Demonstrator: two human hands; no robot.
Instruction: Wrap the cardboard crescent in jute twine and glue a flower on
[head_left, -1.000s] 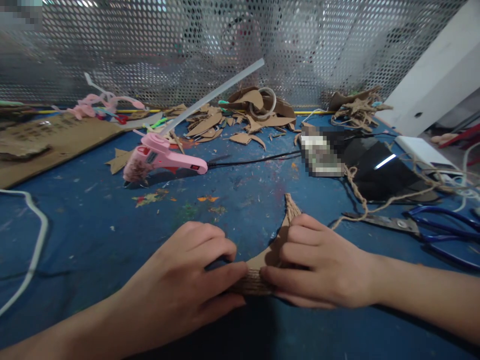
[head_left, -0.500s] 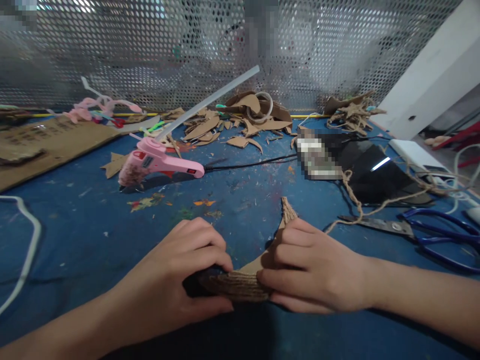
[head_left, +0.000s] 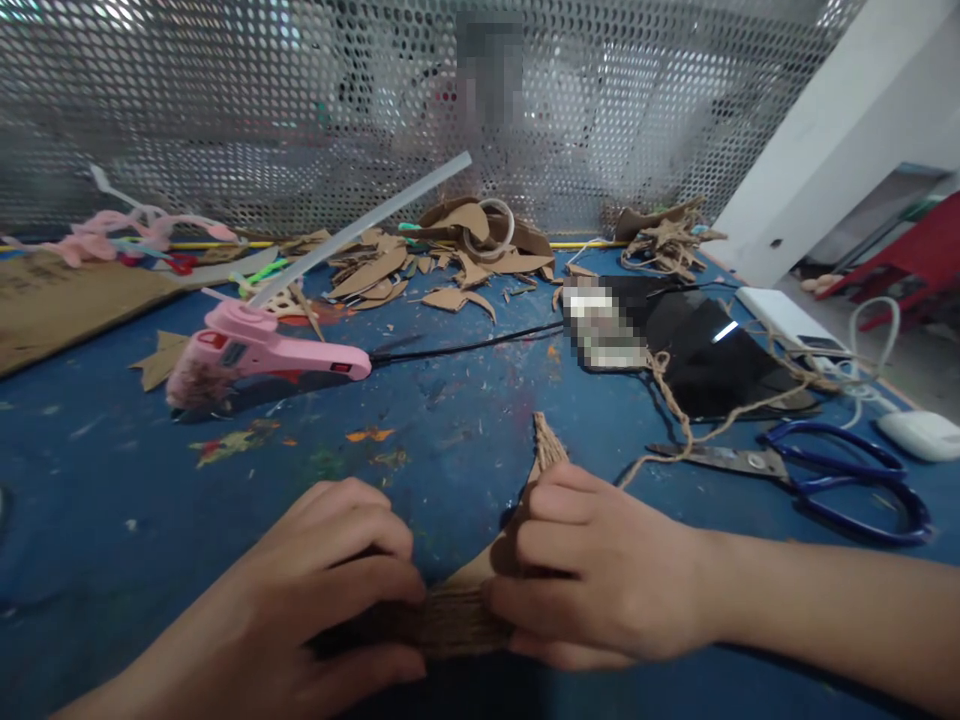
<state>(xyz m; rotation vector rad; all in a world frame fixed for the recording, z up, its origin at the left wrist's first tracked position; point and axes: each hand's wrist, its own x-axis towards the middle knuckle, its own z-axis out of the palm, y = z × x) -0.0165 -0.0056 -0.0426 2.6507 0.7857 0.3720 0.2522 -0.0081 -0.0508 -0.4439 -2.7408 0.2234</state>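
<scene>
A curved cardboard piece [head_left: 480,568] lies low in front of me, with rows of brown jute twine [head_left: 461,620] along its near edge. Twine also covers its pointed far tip [head_left: 549,440]. My right hand [head_left: 600,570] is closed on the piece, its fingers bent over the cardboard and the twine. At the other end, my left hand [head_left: 337,600] curls its fingers and thumb around the twined part; that end is in shadow and mostly hidden. A loose twine strand [head_left: 637,465] runs from beside my right hand towards the scissors [head_left: 757,462].
A pink glue gun [head_left: 255,350] with a long glue stick [head_left: 367,228] rests at the left, its black cord [head_left: 465,345] running right. Cardboard scraps [head_left: 382,275] lie along the back by the perforated metal screen [head_left: 300,120]. A black glossy panel [head_left: 720,350] and white power bank [head_left: 787,320] are at the right.
The view has turned right, so the glue gun and scissors appear further left. Both hands still hold the twined cardboard piece, now lower and further left in view.
</scene>
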